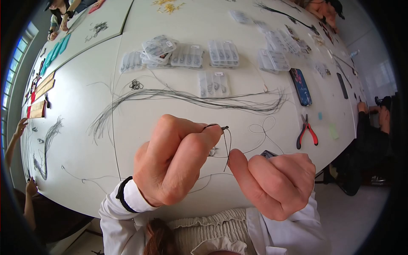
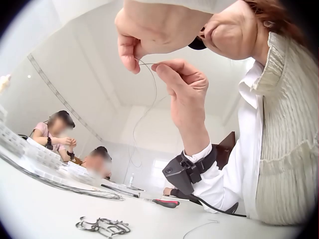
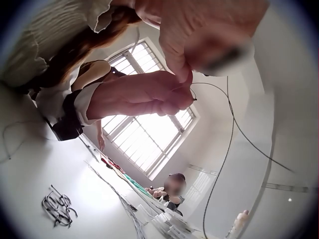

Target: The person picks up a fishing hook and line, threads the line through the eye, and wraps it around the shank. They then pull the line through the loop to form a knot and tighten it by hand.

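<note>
Pinching the line point(image 1: 219, 157) with our left hand point(image 1: 174, 159) and right hand point(image 1: 274, 185), nearer us than the pliers point(image 1: 305, 124), we are holding a formed loop point(image 1: 230, 140), apparently untightened.

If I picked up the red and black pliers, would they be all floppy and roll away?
The pliers probably feel stiff, with their metal jaws. Their handles are spread, so they might swing together when squeezed. Lying flat, they would likely slide rather than roll.
</note>
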`<action>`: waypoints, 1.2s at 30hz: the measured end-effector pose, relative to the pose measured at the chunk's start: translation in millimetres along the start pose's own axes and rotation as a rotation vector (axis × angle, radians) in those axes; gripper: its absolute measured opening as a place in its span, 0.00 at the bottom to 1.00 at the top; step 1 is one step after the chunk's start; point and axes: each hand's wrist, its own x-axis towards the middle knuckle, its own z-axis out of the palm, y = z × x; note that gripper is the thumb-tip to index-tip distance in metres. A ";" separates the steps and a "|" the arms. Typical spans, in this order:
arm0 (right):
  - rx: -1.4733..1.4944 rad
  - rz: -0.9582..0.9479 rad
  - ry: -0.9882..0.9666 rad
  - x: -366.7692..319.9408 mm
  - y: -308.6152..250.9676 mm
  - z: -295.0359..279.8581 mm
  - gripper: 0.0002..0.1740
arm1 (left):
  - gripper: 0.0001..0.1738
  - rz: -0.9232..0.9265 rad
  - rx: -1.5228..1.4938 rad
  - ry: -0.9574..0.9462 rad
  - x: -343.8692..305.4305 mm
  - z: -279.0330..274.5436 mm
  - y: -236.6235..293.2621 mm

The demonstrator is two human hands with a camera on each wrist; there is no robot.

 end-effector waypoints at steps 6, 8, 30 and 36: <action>-0.124 -0.051 -0.006 -1.2 -6.9 -7.4 0.17 | 0.09 -0.010 0.011 -0.063 -1.1 -0.3 6.4; -0.127 -0.043 -0.014 -0.3 -8.0 -6.2 0.16 | 0.15 0.055 0.021 -0.021 -0.3 1.4 4.7; 0.517 0.398 -0.049 10.0 30.5 3.3 0.11 | 0.09 0.030 -0.239 -0.146 2.6 -2.5 12.4; 0.969 0.717 -0.201 7.4 27.0 8.0 0.08 | 0.09 -0.024 -0.309 -0.097 4.4 0.0 7.9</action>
